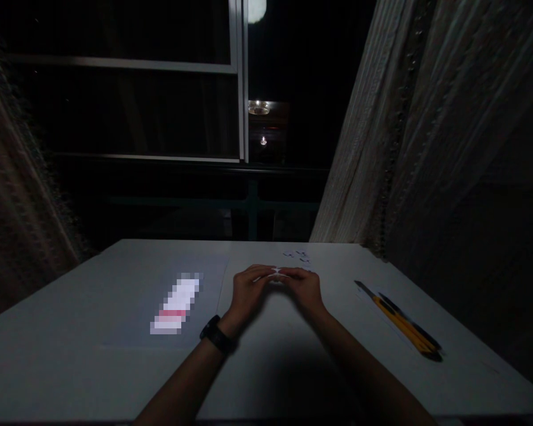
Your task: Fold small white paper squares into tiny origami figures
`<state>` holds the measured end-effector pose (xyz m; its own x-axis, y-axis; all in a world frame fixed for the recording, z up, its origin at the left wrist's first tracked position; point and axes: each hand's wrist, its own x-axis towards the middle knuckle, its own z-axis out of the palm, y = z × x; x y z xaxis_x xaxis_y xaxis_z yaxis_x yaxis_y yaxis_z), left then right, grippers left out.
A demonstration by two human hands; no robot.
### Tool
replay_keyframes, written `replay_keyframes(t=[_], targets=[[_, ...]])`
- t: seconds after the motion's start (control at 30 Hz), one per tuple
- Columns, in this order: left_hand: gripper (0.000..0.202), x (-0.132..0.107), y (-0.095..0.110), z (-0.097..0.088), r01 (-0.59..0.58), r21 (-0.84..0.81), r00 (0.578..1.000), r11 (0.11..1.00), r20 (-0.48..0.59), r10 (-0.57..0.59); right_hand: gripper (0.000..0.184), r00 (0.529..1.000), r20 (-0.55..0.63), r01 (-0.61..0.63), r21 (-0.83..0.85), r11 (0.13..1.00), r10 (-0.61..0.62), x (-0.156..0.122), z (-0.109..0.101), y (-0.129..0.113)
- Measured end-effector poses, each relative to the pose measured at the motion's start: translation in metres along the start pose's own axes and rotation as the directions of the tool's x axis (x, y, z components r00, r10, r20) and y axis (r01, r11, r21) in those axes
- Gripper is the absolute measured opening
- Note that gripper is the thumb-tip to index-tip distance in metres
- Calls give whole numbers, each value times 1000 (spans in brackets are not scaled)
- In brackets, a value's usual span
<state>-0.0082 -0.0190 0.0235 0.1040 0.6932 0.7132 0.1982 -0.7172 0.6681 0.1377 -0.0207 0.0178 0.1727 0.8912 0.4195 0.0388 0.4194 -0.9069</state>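
Observation:
My left hand (251,289) and my right hand (304,290) meet above the middle of the white table (266,373). Their fingertips are pinched together on a small white piece (276,271), which looks like folded paper; most of it is hidden behind the fingers. A dark watch (217,335) is strapped round my left wrist. Just beyond my right hand lie several small pieces with dark blue marks (302,254), too dim to make out exactly.
A white sheet (128,325) lies at left, with a bright blurred-out screen (177,303) on it. On the right, a yellow box cutter (402,322) with its blade out lies beside a dark pen (415,324). Curtains (359,124) flank the dark window behind the table.

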Motion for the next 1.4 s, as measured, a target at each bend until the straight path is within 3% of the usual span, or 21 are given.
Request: replay_keyframes(t=[0.13, 0.27, 0.43, 0.67, 0.97, 1.23, 1.4], targets=[[14, 0, -2, -2, -88, 43, 996, 995, 36, 86, 13, 1000, 8, 5, -11, 1000, -5, 0, 0, 0], [14, -3, -3, 2, -126, 85, 992, 988, -1, 127, 8, 999, -34, 27, 17, 999, -26, -3, 3, 1], [14, -7, -2, 9, -41, 80, 995, 996, -83, 48, 11, 995, -98, -4, 61, 998, 10, -5, 6, 0], [12, -8, 1, 9, 45, 47, 994, 998, -103, -40, 12, 999, -31, 23, 36, 999, -21, -6, 2, -1], [11, -7, 4, 9, -26, 44, 996, 999, -80, 29, 10, 996, -71, 51, 83, 995, -45, -10, 4, -12], [13, -9, 8, 9, -73, 59, 993, 996, -94, 78, 10, 998, -37, 58, 117, 991, -54, -11, 4, -15], [10, -9, 10, 14, 60, -44, 988, 997, -141, -65, 10, 992, -86, 95, 71, 993, -88, -11, 4, -16]])
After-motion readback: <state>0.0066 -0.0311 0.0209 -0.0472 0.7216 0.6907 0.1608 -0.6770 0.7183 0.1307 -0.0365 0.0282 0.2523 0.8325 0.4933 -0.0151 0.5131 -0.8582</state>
